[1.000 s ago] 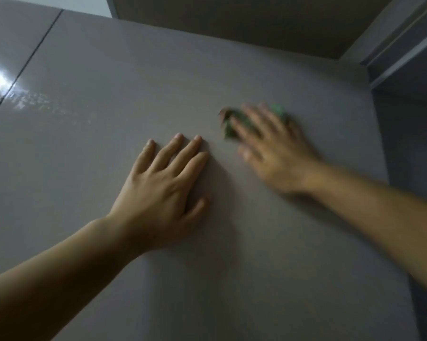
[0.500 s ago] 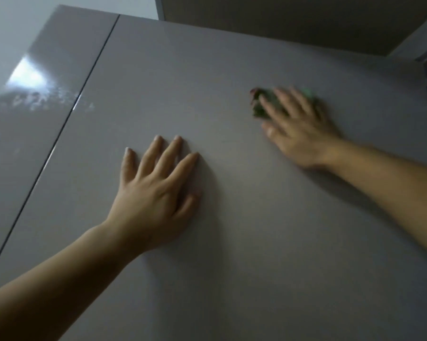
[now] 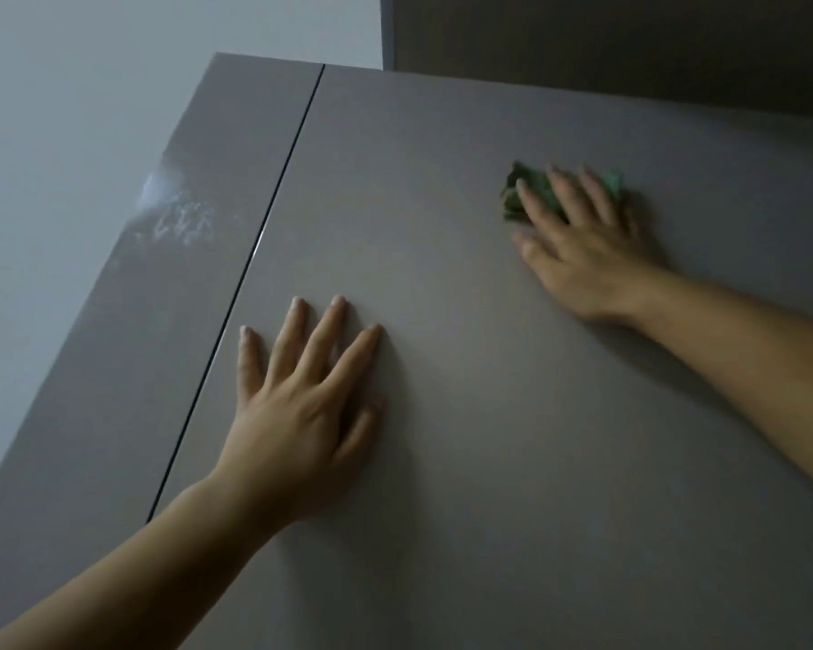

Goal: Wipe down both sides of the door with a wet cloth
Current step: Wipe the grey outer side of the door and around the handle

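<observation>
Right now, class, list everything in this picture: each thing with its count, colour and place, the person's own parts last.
door: one, glossy grey-brown, fills most of the view
side panel: one, same grey-brown, left of the door
smears: one patch, whitish, high on the side panel
cloth: one, green, crumpled, upper right of the door
wall: one, pale grey, upper left
left hand: one, flat on the door, fingers spread, lower middle
right hand: one, fingers straight, pressing the cloth to the door

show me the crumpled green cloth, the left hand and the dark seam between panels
crumpled green cloth [image 3: 511, 204]: head view, exposed left edge
left hand [image 3: 297, 415]: head view, back of hand
dark seam [image 3: 254, 246]: head view, its middle
</observation>
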Motion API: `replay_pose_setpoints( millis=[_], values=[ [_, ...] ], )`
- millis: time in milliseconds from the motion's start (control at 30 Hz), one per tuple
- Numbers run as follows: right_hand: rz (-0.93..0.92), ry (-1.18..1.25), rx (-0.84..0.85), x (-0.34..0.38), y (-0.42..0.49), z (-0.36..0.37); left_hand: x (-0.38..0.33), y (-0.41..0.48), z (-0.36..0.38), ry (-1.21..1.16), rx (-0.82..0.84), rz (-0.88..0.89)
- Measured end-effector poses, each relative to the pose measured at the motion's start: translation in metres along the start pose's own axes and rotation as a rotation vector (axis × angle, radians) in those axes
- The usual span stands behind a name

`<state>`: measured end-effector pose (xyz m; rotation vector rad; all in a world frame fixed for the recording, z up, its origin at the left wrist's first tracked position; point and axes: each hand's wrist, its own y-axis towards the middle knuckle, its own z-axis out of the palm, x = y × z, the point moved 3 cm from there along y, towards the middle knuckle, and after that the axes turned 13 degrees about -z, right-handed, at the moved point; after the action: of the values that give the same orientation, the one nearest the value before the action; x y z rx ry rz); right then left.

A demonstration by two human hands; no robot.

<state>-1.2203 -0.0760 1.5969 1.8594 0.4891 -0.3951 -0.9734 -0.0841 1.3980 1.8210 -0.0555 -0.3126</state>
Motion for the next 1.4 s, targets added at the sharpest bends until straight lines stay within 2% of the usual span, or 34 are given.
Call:
replay_pose_setpoints(
  millis=[67,167,267,333,433,467,500,600,667,700,833,900,1067,1133,1300,1333,1400],
  values=[
    [-0.026,-0.007,0.001,0.021,-0.003,0.008,0.005,-0.001,0.001,0.021,0.005,0.033],
    [-0.306,-0.093,-0.003,0.078,-0.053,0.039,0.008,-0.002,-0.001,0.011,0.002,0.041],
    [-0.434,-0.112,0.044,0.094,-0.068,0.046,0.015,-0.005,-0.002,0.006,0.002,0.057],
    [-0.374,-0.113,0.043,0.082,-0.036,0.034,0.021,-0.007,-0.004,-0.014,-0.001,0.076],
    [-0.135,0.011,0.017,0.074,0.020,0.012,0.032,-0.011,-0.008,-0.081,0.003,0.043],
    [-0.110,0.026,-0.004,0.080,0.027,0.011,0.037,-0.012,-0.009,-0.092,0.008,0.015],
    [-0.139,0.024,-0.012,0.093,0.025,0.015,0.042,-0.013,-0.010,-0.083,0.014,-0.013],
    [-0.430,-0.031,0.018,0.143,-0.014,0.040,0.055,-0.017,-0.012,-0.019,0.051,-0.078],
    [-0.539,-0.070,0.042,0.155,-0.026,0.047,0.062,-0.019,-0.012,0.029,0.082,-0.104],
    [-0.543,-0.069,0.032,0.152,-0.016,0.045,0.064,-0.020,-0.012,0.056,0.090,-0.107],
    [-0.284,0.037,0.008,0.130,0.044,0.021,0.072,-0.024,-0.012,0.079,0.093,-0.094],
    [-0.232,0.062,-0.019,0.137,0.047,0.021,0.074,-0.025,-0.013,0.078,0.082,-0.075],
    [-0.553,-0.042,0.044,0.193,-0.020,0.048,0.095,-0.029,-0.017,0.078,0.013,-0.011],
    [-0.567,-0.075,0.063,0.194,-0.016,0.047,0.111,-0.029,-0.020,0.094,-0.010,0.007],
    [-0.175,0.099,-0.004,0.182,0.087,0.014,0.143,-0.017,-0.024,0.084,-0.009,-0.045],
    [-0.142,0.124,-0.007,0.188,0.096,0.014,0.150,-0.016,-0.023,0.088,0.002,-0.044],
    [-0.198,0.101,-0.004,0.213,0.093,0.026,0.161,-0.016,-0.021,0.086,0.009,-0.027]
  ],
)
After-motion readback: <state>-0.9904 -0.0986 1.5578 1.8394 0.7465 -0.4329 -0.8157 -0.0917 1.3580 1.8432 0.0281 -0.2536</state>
